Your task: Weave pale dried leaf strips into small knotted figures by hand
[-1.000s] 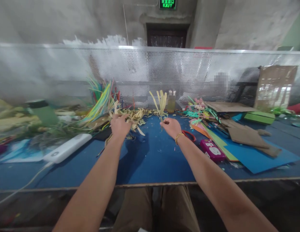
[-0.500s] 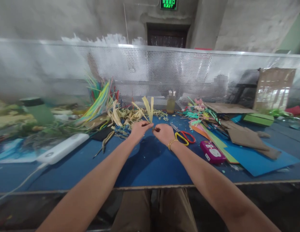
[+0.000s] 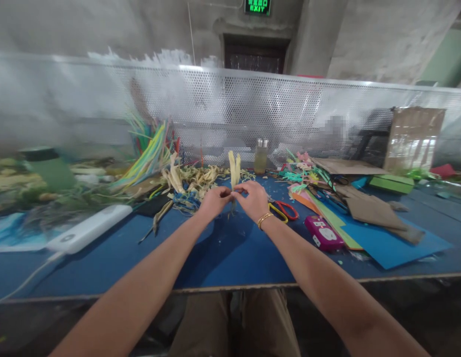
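Observation:
Pale yellow corn husk strips (image 3: 235,169) stand upright between my two hands over the blue tabletop. My left hand (image 3: 215,202) pinches their lower part with thumb and forefinger. From the other side my right hand (image 3: 255,199), with a gold bracelet at the wrist, pinches the same spot, fingertips almost meeting the left ones. A short end of the bunch hangs just below the fingers. Scissors (image 3: 288,209) with red and yellow handles lie beside my right hand. Behind my left hand is a heap of dried husks (image 3: 201,177).
At left are a white power strip (image 3: 92,228), a green bottle (image 3: 50,168) and colourful pipe cleaners (image 3: 154,148). A small glass jar (image 3: 260,157) stands behind. To the right lie a purple box (image 3: 323,233), blue paper (image 3: 390,245) and brown cardboard (image 3: 375,210). A perforated metal screen (image 3: 290,109) rises behind.
The husk strips, spread apart before, now stand closer together and straighter. My right fingers have uncurled and risen slightly to the pinch point; the lower end now shows beneath.

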The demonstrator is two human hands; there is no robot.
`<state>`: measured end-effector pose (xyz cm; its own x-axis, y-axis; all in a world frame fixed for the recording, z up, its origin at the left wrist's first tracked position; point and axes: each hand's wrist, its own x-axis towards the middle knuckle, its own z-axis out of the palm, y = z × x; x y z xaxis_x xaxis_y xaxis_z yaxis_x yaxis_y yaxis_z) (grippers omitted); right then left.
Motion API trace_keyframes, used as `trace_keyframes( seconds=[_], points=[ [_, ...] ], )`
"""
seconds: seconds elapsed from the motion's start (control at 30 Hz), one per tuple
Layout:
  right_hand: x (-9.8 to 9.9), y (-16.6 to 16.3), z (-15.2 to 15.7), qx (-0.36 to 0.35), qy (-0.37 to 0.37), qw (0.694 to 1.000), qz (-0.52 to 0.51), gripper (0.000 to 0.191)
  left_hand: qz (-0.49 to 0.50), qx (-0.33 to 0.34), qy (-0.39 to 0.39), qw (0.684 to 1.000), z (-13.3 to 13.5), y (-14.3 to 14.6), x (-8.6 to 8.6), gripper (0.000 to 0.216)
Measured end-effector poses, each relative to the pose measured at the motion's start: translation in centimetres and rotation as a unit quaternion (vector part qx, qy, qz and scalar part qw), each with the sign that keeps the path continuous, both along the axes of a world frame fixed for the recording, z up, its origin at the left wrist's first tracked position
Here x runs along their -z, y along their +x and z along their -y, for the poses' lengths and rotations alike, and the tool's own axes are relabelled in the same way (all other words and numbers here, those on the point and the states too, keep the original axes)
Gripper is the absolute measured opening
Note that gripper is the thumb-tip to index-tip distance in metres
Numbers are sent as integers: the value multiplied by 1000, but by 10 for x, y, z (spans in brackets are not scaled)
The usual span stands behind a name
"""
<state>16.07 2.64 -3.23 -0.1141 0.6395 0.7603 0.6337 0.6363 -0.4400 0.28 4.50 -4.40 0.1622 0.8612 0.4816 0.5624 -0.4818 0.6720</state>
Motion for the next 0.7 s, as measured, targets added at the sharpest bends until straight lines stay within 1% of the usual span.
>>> trace_keyframes(
  seconds=[0.13,0.23,0.33,0.43,0.5,0.6,0.7],
  points=[
    [4,1,-4,-4,-21,998,-62,13,1,21,3,1000,0,2,1,29],
    [6,2,-9,-14,-44,996,-72,13,0,24,-3,1000,3,4,-1,30],
    [7,3,-13,-40,-79,991,-96,13,43,35,-39,998,8,6,-5,29],
    [8,5,-17,-65,-109,982,-140,18,108,44,-93,989,14,9,-8,28],
    [7,6,-18,-69,-121,978,-155,21,135,45,-120,983,17,11,-10,28],
    [6,7,-18,-74,-135,976,-156,23,161,44,-144,975,19,12,-11,26],
    [5,7,-17,-67,-133,980,-133,23,170,35,-149,973,19,12,-11,23]
  ],
)
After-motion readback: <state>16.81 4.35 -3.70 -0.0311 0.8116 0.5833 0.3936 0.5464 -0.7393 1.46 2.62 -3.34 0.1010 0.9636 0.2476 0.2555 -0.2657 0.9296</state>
